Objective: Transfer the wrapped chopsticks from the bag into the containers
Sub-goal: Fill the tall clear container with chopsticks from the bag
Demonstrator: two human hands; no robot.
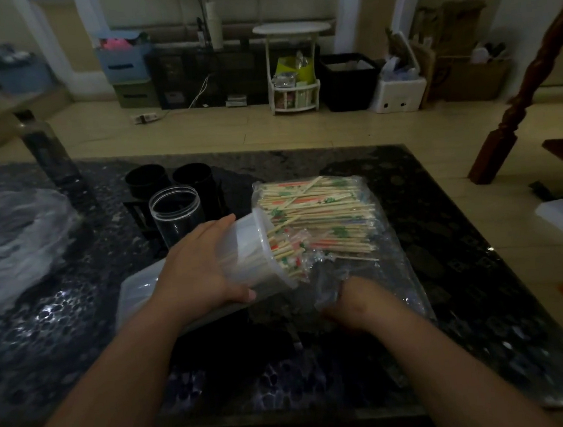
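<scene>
A clear plastic bag [392,271] lies on the dark table, full of wrapped chopsticks [321,209] with red and green print. My left hand [200,272] grips a translucent white container [246,251] tipped on its side, its mouth facing the bag. Several wrapped chopsticks [289,250] stick out of that mouth. My right hand [354,304] rests on the near end of the bag, fingers curled into the crinkled plastic. An upright clear jar [177,213] stands just behind the tipped container.
Two black cylindrical containers [146,180] [194,180] stand behind the clear jar. A crumpled clear plastic sheet [11,239] lies at the table's left. A dark bottle [47,156] stands at the far left edge. A wooden post [519,94] rises on the right.
</scene>
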